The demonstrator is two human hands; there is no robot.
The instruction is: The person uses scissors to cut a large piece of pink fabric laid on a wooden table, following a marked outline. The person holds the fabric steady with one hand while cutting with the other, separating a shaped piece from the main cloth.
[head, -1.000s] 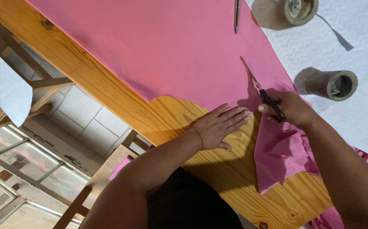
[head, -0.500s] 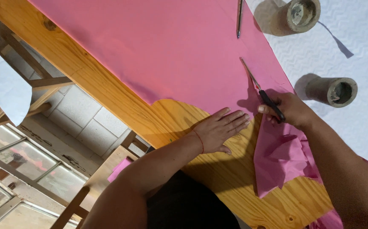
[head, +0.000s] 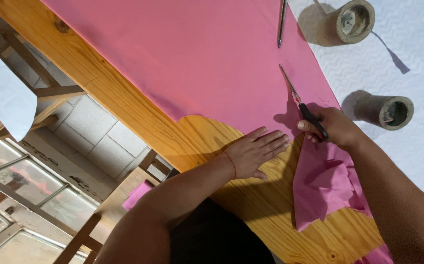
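Note:
A large sheet of pink fabric (head: 197, 54) lies spread over a wooden table (head: 124, 105). My right hand (head: 332, 128) grips black-handled scissors (head: 302, 105) whose blades point up and left across the pink fabric. My left hand (head: 256, 152) lies flat with fingers spread on the bare wood, its fingertips at the cut edge of the fabric, just left of the scissors. A loose, crumpled flap of pink fabric (head: 327, 188) hangs below my right hand.
Two grey cylindrical weights (head: 349, 22) (head: 385, 111) stand on white textured cloth (head: 407, 63) at the right. A slim metal tool (head: 281, 22) lies on the fabric at the top. Wooden chair frames (head: 45, 100) and a tiled floor (head: 94, 134) lie beyond the table's left edge.
My right hand and the scissors stay at nearly the same spot on the fabric. My left hand keeps pressing flat; the view has shifted slightly.

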